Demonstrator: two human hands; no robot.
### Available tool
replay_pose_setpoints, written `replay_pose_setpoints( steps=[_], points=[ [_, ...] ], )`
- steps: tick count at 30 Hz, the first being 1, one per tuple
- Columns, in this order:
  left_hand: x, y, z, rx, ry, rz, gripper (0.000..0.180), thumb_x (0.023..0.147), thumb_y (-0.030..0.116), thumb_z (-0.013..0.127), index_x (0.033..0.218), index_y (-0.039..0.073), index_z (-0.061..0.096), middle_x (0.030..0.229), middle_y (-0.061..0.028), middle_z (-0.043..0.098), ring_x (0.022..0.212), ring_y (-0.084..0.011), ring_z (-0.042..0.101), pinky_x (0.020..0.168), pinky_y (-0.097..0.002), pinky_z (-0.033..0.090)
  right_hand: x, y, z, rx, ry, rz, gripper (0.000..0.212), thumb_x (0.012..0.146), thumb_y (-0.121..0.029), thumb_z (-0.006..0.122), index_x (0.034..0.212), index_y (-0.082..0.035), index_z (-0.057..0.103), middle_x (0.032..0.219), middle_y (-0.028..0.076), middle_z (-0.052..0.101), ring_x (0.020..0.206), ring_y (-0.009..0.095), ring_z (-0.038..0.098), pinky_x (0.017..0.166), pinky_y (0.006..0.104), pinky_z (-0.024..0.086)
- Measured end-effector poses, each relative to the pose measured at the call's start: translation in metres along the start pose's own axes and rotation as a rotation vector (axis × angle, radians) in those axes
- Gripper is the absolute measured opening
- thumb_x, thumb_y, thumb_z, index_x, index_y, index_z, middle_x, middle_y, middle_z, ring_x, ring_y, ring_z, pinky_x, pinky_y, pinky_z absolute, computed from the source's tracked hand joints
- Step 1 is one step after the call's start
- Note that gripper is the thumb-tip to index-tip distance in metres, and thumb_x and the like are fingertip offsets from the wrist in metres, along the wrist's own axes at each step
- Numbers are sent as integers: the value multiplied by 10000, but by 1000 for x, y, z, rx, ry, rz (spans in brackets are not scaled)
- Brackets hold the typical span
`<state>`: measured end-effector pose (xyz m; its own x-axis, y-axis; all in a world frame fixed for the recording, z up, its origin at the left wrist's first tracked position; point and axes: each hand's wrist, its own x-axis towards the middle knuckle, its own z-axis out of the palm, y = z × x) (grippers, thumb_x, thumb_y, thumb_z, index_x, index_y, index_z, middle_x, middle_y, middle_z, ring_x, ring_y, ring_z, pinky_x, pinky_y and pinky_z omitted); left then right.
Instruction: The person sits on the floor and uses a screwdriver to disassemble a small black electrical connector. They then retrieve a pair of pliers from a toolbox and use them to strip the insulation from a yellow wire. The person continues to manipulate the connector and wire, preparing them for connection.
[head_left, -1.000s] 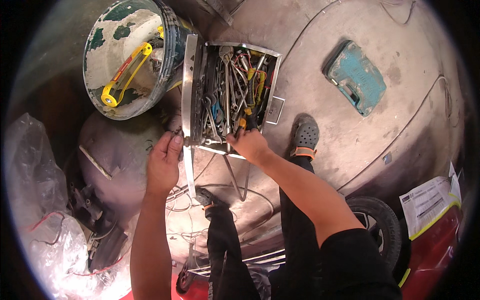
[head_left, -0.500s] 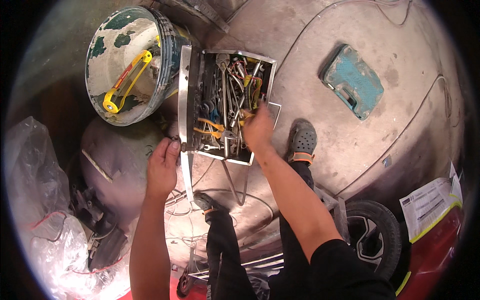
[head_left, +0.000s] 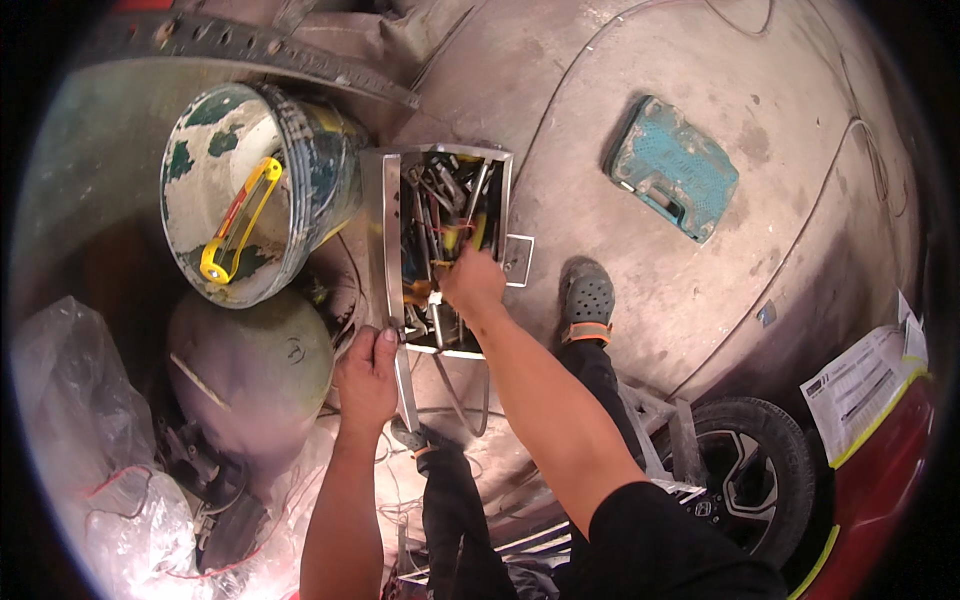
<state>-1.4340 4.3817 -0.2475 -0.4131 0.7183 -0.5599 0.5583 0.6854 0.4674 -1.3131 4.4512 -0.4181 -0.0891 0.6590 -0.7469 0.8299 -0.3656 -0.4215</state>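
Observation:
A metal toolbox (head_left: pixel 507 190) stands on the floor in front of me, its lid (head_left: pixel 391 235) raised on the left side. Inside lies a jumble of wrenches, ratchets and pliers (head_left: pixel 417 293) with orange handles. My left hand (head_left: pixel 367 375) is closed at the lid's near corner, thumb on top. My right hand (head_left: pixel 473 285) reaches down among the tools in the near half of the box. Its fingertips are hidden there, so whether they grip a tool does not show.
Left of the box are a paint-stained bucket (head_left: pixel 300 190) with a yellow-framed tool (head_left: pixel 240 220) across its mouth, a rounded object (head_left: pixel 250 370) and clear plastic sheeting (head_left: pixel 75 390). A teal case (head_left: pixel 680 165) lies to the right. A wheel (head_left: pixel 745 480) and cables (head_left: pixel 548 135) are nearby.
The view has shifted, with the box lower in it. My right hand has gone from the right side of the tools deeper toward the middle. My left hand stays at the lid's corner.

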Motion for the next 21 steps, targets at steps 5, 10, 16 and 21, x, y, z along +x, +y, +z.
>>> replay_pose_setpoints(
  steps=[5, 10, 16, 21],
  points=[
    [0, 12, 31, 73, 61, 115, 303, 979, 224, 556, 778, 4, 496, 663, -212, 526, 605, -397, 507, 592, -452, 423, -33, 51, -51, 760, -531, 267, 574, 729, -242, 736, 1201, 27, 550, 941, 222, 668, 880, 368, 684, 750, 438, 536],
    [-2, 22, 79, 144, 157, 110, 264, 961, 172, 564, 763, 2, 521, 684, -207, 551, 634, -407, 543, 602, -461, 437, -90, 119, -106, 293, -533, -98, 659, 718, -227, 718, 1308, -23, 508, 877, 164, 692, 838, 337, 686, 721, 439, 535],
    [-2, 32, 97, 190, 192, 45, 250, 963, 178, 539, 802, -13, 556, 728, -217, 589, 664, -406, 574, 632, -465, 451, -48, 74, -123, -344, -666, -318, 759, 736, -226, 672, 1445, -112, 427, 1091, 170, 696, 1000, 297, 684, 799, 400, 546],
    [-2, 17, 39, 155, 181, 20, 288, 975, 202, 538, 780, -10, 527, 626, -156, 516, 557, -286, 480, 560, -416, 404, -31, 26, -78, -444, -907, -531, 706, 720, -207, 666, 1368, -14, 464, 1062, 184, 702, 1004, 318, 681, 806, 422, 542]
  ],
)
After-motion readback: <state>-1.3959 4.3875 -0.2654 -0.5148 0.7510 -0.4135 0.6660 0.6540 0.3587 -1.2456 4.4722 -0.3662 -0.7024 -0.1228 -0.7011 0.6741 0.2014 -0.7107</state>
